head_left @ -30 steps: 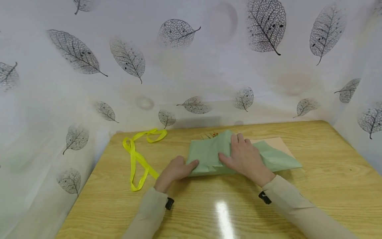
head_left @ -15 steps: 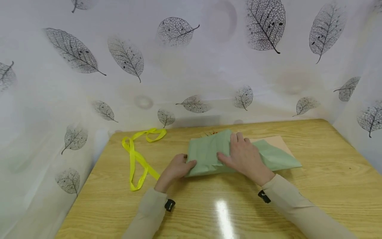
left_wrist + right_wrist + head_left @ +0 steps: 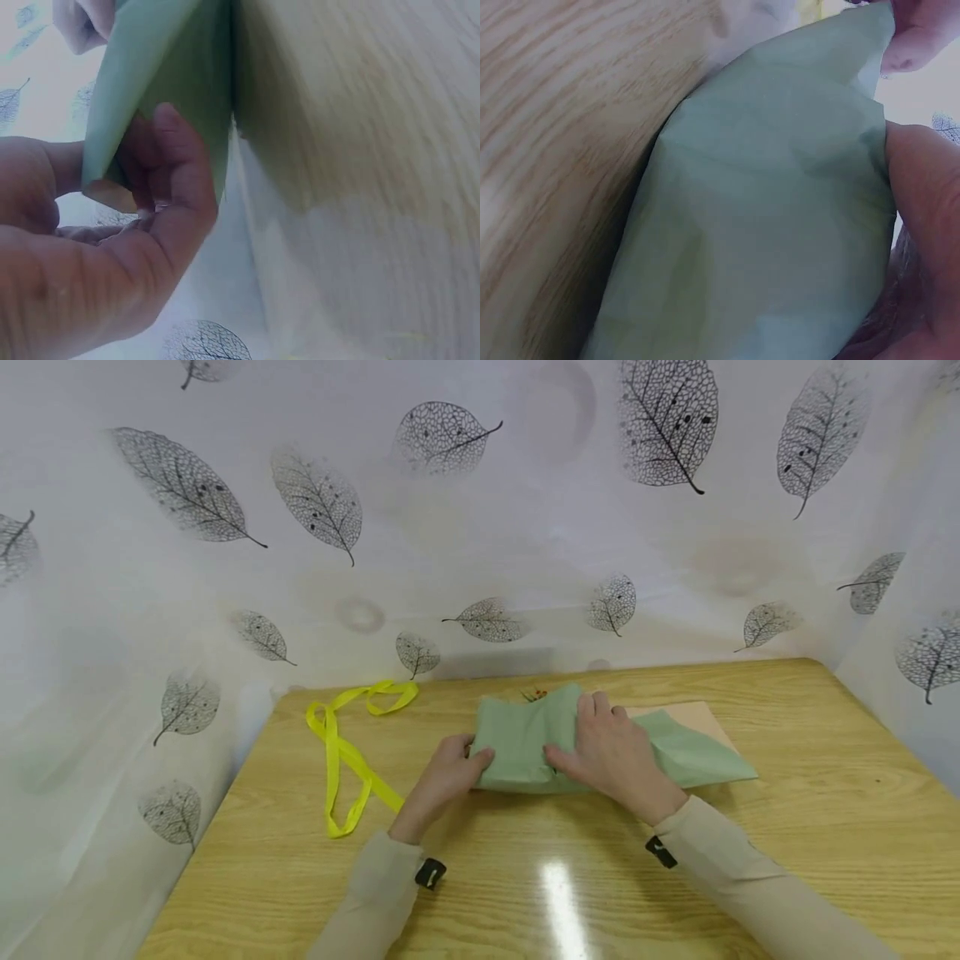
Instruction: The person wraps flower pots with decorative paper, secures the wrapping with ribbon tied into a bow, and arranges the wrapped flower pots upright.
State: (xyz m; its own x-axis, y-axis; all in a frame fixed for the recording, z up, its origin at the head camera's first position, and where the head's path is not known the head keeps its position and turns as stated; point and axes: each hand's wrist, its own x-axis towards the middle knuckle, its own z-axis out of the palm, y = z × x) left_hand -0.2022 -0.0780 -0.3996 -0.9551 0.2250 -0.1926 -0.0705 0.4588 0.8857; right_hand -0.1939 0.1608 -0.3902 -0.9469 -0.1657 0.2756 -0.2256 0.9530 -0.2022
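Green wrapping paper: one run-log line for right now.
left-hand grip: holds left end of green wrapping paper | right-hand grip: holds it near middle | yellow ribbon: on wooden table, left of paper

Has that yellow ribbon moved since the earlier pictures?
No; the yellow ribbon lies in the same place on the wooden table, judged against its back edge.

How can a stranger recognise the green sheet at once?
On the wooden table, find the left hand and right hand. Both hold the creased green sheet, whose colour sets it apart from the yellow ribbon and the peach sheet.
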